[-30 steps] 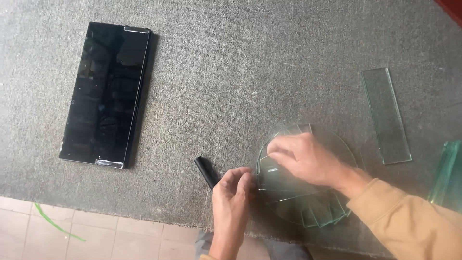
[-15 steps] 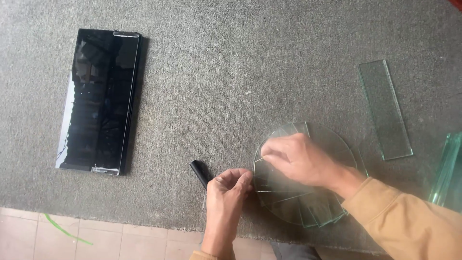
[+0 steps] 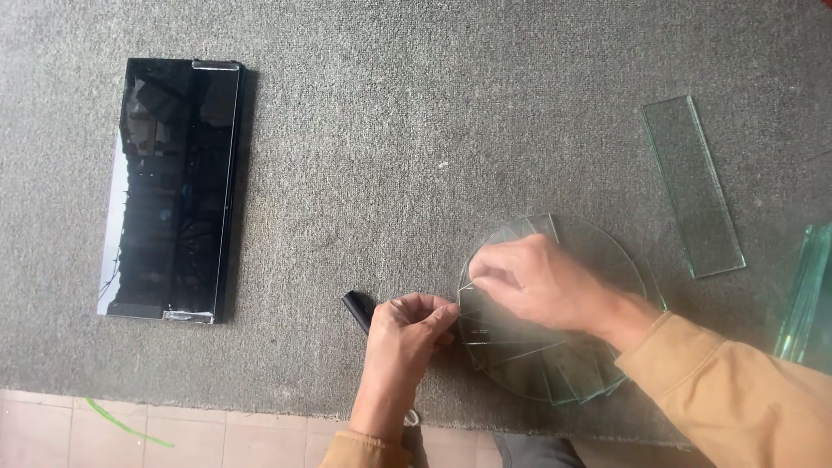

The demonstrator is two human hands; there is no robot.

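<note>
Since 1 s ago both hands have closed in at the disc's 9 o'clock edge. Left hand (image 3: 407,334) pinched shut on a black tool (image 3: 357,310); right hand (image 3: 537,282) curled, fingertips pressing the clear round glass disc (image 3: 598,251) onto stacked strips, grey carpet. Risk: disc slips or chips, edge cuts fingers.

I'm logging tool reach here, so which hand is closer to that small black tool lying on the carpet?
Left. The left hand lies right against the black tool, partly covering it. The right hand rests farther right, on the stack of round glass pieces.
</note>
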